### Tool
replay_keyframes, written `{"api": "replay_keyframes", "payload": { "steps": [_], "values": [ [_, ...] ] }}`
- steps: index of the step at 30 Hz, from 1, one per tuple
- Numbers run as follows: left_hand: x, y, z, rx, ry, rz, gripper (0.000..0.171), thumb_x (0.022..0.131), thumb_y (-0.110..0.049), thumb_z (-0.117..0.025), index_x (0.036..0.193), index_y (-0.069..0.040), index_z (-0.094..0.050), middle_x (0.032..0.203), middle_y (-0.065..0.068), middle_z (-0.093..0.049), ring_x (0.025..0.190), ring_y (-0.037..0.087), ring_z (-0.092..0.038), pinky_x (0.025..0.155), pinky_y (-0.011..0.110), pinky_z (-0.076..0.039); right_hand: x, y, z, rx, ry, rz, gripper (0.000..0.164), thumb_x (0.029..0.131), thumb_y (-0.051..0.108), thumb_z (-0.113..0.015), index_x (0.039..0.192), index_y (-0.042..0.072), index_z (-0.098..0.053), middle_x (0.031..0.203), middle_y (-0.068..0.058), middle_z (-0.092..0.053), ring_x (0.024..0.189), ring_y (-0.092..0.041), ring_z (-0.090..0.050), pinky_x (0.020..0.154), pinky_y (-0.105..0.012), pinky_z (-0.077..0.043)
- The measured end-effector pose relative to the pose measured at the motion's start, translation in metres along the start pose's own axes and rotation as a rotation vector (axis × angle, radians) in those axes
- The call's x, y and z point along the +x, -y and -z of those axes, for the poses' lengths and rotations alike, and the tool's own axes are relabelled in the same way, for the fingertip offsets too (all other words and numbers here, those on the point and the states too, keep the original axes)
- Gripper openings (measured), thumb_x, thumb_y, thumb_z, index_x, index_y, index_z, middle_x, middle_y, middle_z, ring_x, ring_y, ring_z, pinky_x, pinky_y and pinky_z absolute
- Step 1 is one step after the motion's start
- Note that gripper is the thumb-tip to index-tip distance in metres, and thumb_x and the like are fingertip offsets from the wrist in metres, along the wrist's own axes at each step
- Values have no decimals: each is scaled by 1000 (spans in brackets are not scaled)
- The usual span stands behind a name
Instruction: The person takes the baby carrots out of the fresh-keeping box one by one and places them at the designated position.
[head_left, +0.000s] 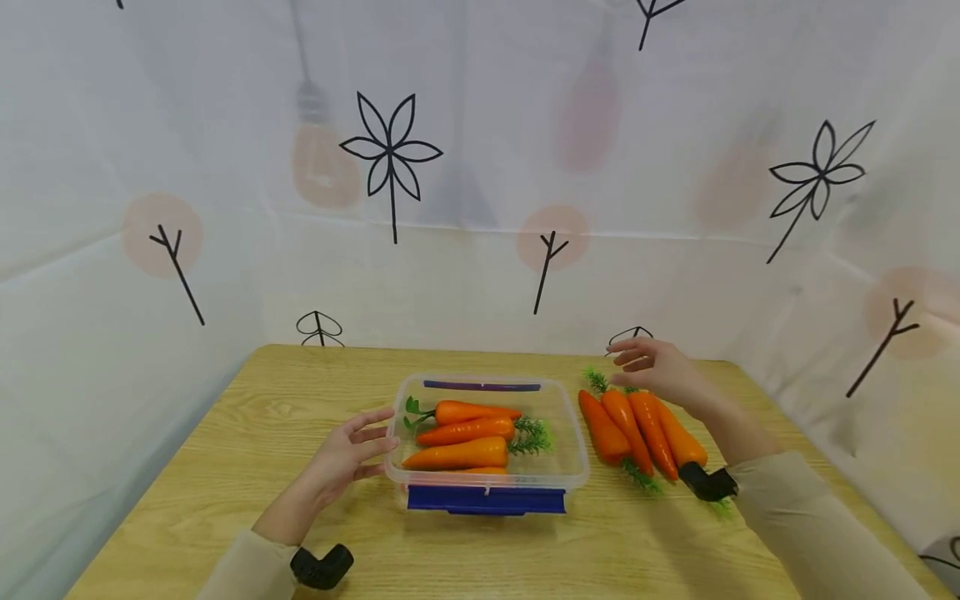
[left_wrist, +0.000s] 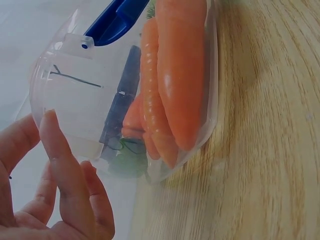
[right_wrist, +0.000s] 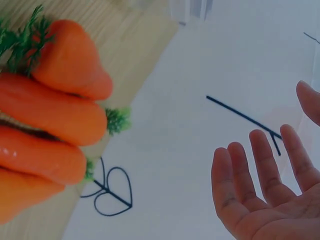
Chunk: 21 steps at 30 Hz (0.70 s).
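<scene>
A clear plastic container (head_left: pixel 487 481) with blue side latches holds several orange toy carrots (head_left: pixel 465 431), some with green tops. My left hand (head_left: pixel 349 457) is at its left side, fingers spread and loosely bent. In the left wrist view, the left fingertips (left_wrist: pixel 50 120) are right at the clear wall. Over the far end of a row of carrots (head_left: pixel 626 421), right of the container, hovers my right hand (head_left: pixel 651 368). Its fingers are relaxed, with nothing held. The right wrist view shows that hand (right_wrist: pixel 270 200) palm up, apart from the nearby carrots (right_wrist: pixel 55 120).
The container and carrots rest on a light wooden table (head_left: pixel 300 400). Behind and beside it hangs a white cloth (head_left: pixel 480 275) printed with flowers and twigs. Black straps with small mounts (head_left: pixel 322 568) are on both wrists.
</scene>
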<state>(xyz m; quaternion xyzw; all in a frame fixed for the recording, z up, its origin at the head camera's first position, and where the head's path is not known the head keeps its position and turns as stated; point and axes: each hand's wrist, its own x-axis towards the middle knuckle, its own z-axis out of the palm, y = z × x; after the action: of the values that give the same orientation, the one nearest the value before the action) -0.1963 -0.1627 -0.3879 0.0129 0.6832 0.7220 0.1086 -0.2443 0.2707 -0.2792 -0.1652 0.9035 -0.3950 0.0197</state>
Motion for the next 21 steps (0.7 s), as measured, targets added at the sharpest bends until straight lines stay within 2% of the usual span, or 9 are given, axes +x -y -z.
{"api": "replay_keyframes", "payload": {
  "steps": [5, 16, 21],
  "values": [
    [1, 0, -1, -1, -3, 3, 58, 87, -13, -68, 138, -4, -42, 134, 25, -43, 106, 30, -56, 71, 29, -54, 5, 4, -11, 28, 21, 17, 52, 86, 23, -69, 129, 1, -51, 120, -22, -52, 108, -38, -51, 82, -47, -49],
    [1, 0, -1, -1, 4, -2, 59, 87, -13, -68, 138, -4, -41, 134, 25, -42, 107, 31, -55, 70, 29, -54, 19, 14, -38, -14, 34, 35, 44, 86, 19, -69, 126, 7, -55, 116, -16, -58, 105, -34, -54, 79, -42, -50],
    [0, 1, -1, -5, 3, 2, 59, 87, -13, -67, 139, -4, -40, 135, 25, -42, 107, 30, -55, 70, 29, -53, 26, 23, -48, 38, 61, 67, 45, 85, 18, -70, 126, 4, -55, 116, -18, -57, 105, -35, -54, 80, -43, -50]
  ]
}}
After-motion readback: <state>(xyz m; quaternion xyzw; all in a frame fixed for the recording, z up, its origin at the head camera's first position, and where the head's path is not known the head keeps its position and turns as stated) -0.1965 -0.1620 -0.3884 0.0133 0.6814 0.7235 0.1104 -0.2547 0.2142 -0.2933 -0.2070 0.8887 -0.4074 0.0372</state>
